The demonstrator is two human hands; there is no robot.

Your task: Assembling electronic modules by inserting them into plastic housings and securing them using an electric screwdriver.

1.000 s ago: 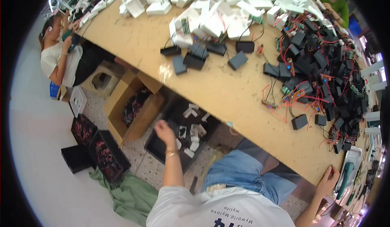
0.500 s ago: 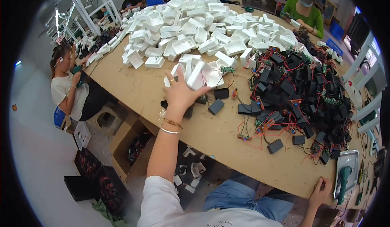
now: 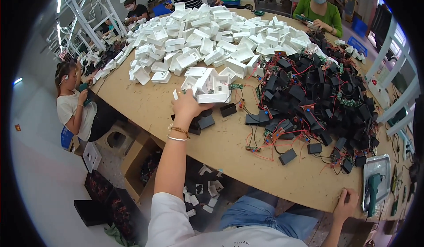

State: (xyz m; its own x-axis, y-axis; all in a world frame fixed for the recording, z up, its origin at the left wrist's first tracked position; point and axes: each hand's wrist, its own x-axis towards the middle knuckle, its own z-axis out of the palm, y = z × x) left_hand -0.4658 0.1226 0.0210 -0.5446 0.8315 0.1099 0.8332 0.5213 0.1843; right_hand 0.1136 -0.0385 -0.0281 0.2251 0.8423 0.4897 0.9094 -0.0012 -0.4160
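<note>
My left hand (image 3: 187, 105) reaches over the table and grips a white plastic box (image 3: 213, 97) at its near left side, fingers partly hidden behind it. The box is tilted, its hollow inside with moulded posts turned up. Just right of it lies a green circuit board (image 3: 236, 86) with thin wires. Black rectangular cases (image 3: 206, 122) lie below and beside my left hand. My right hand (image 3: 346, 203) rests at the table's near right edge, fingers loosely bent and apart, with nothing seen in it. Nearby is a metal tray (image 3: 384, 163) with a green-handled tool (image 3: 373, 194).
A big heap of white boxes (image 3: 194, 35) covers the far side of the table (image 3: 238, 158). Right of it spreads a tangled pile of black cases (image 3: 309, 96) with red wires and boards. Several co-workers sit around. A cardboard box (image 3: 137, 163) stands on the floor at left.
My left hand has closed on the white box, which has turned from upright to tilted, with its hollow showing. My right hand stays by the table edge. The view has shifted slightly.
</note>
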